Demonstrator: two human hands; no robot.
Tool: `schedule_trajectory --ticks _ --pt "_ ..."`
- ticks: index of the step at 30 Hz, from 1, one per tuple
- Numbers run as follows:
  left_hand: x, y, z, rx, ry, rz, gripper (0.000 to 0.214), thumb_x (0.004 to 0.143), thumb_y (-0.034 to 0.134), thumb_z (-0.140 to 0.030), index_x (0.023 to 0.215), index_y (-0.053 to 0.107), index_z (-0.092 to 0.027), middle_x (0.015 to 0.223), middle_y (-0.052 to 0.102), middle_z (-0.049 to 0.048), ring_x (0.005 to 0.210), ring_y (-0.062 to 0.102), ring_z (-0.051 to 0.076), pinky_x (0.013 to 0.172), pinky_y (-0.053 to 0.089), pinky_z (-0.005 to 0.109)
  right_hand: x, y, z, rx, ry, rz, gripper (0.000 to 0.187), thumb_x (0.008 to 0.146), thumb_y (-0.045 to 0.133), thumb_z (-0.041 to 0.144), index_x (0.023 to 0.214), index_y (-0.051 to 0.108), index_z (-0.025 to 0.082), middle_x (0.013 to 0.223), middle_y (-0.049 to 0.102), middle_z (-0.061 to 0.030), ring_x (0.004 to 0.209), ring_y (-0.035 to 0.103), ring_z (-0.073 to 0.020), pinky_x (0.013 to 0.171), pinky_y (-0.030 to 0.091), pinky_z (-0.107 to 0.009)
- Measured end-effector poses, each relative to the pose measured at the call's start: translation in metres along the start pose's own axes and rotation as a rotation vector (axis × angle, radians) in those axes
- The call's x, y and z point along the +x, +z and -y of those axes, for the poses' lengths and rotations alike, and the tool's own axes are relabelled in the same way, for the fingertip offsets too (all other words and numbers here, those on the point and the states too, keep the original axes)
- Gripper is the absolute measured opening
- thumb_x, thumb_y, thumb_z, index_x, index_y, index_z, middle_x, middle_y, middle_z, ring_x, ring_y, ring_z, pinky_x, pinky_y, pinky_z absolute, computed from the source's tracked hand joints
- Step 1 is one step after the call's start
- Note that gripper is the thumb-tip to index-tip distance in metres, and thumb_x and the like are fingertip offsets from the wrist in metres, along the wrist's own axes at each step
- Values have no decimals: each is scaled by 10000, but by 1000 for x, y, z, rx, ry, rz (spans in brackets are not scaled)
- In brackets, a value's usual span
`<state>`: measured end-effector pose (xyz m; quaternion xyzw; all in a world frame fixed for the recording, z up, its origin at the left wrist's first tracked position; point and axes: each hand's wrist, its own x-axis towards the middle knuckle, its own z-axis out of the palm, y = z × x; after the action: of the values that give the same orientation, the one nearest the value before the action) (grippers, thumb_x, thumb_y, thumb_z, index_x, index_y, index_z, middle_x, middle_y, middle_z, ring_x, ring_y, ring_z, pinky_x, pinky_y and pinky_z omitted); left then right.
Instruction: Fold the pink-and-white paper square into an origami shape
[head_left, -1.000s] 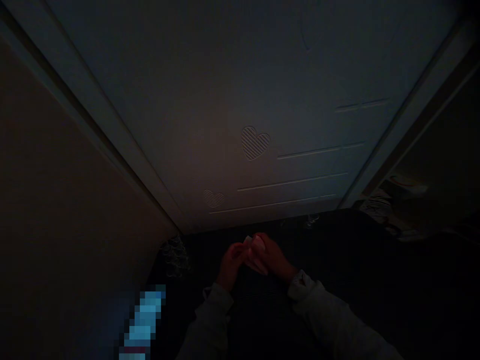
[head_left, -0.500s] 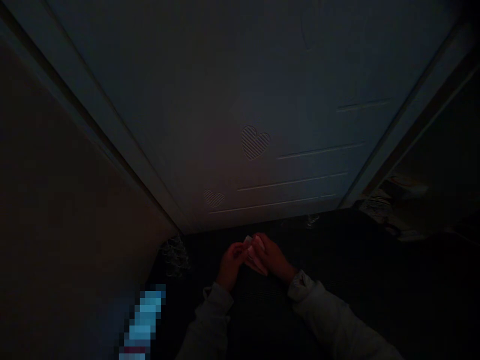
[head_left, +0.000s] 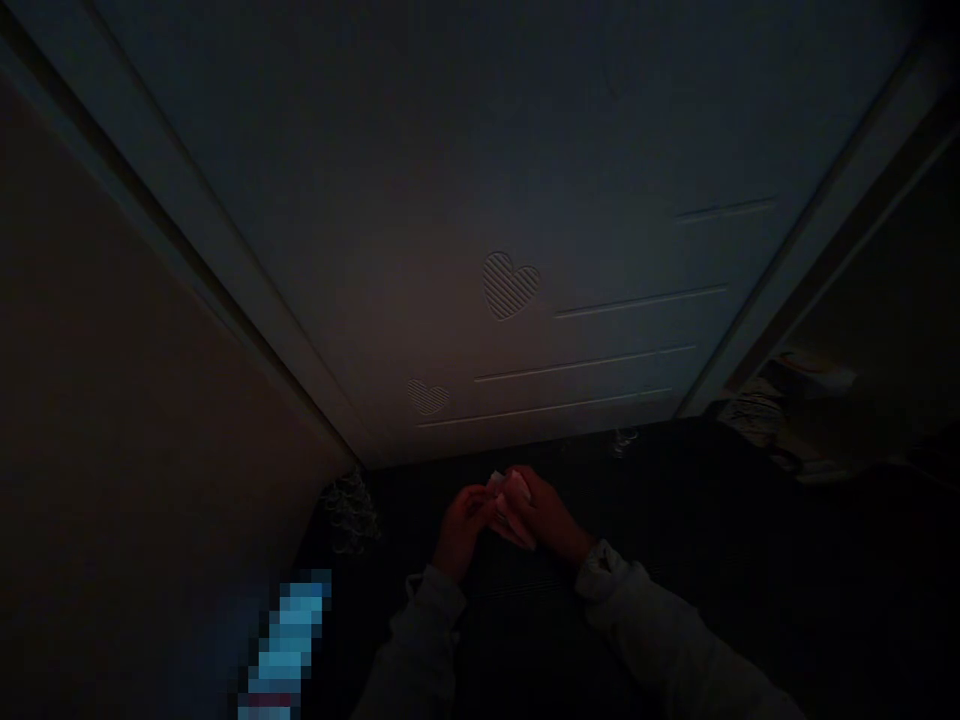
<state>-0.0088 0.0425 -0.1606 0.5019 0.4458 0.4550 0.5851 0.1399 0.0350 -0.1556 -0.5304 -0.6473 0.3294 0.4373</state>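
Note:
In dim reddish light, both hands meet over a dark surface in the lower middle of the head view. Between them is a small pale pinkish piece that looks thin and folded, like paper or cloth; its exact kind is too dark to make out. My left hand pinches its left edge with curled fingers. Wrapped over its top and right side is my right hand, the thumb lying across it. Parts of the piece are hidden behind the fingers. Light sleeves cover both forearms.
Behind the hands rises a pale panel with embossed hearts and lines. A clear, crinkled clump lies at its left foot, with a smaller clear bit farther right. A pixelated bright blue strip shows at lower left; dim objects at right.
Hands and pale piece stay in nearly the same place. The glow on the panel has shifted slightly, and the objects at the right look a little brighter.

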Motion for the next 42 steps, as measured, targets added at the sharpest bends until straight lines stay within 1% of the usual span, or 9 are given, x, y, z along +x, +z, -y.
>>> schedule_trajectory --ticks 5,11,15,20,28,36,42 --pt "0 0 -1 12 -2 8 260 637 604 -315 843 551 -167 812 616 35 775 566 174 720 411 294 0 0 -2 -7 -5 1 239 786 437 348 948 479 177 851 555 -27 743 512 -137 647 388 -236" --pt "2 0 3 14 -10 -8 265 640 603 -313 849 544 -163 813 612 30 779 562 169 726 409 291 0 -1 1 -7 -18 22 229 828 360 349 906 491 179 805 554 -17 714 509 -127 634 382 -233" --pt "1 -1 3 17 -12 -14 255 643 604 -308 851 549 -171 818 616 23 787 560 165 730 404 286 0 -1 2 4 -11 15 240 836 344 357 899 497 183 808 556 -16 720 510 -127 638 382 -234" --pt "0 0 1 -11 -19 -10 250 641 606 -305 845 551 -173 827 620 24 786 565 166 730 406 288 0 -1 3 15 -11 18 241 833 351 365 898 498 185 796 559 -16 707 513 -127 621 382 -229" --pt "0 1 0 26 4 -13 257 648 596 -317 851 557 -166 834 617 36 795 562 173 734 405 293 0 1 0 5 7 6 257 832 350 381 891 501 182 783 561 -13 691 509 -126 612 377 -229" --pt "1 -1 3 10 -12 3 249 651 598 -287 862 545 -166 838 607 36 795 556 167 724 408 281 1 0 -1 22 -12 19 247 836 348 364 904 504 185 804 563 -16 717 514 -126 632 375 -229" --pt "1 0 2 -5 -1 12 243 651 598 -303 846 552 -167 835 611 35 796 560 170 743 403 292 1 1 -4 -20 10 11 260 828 348 381 870 506 179 766 554 -10 667 497 -122 588 363 -225"
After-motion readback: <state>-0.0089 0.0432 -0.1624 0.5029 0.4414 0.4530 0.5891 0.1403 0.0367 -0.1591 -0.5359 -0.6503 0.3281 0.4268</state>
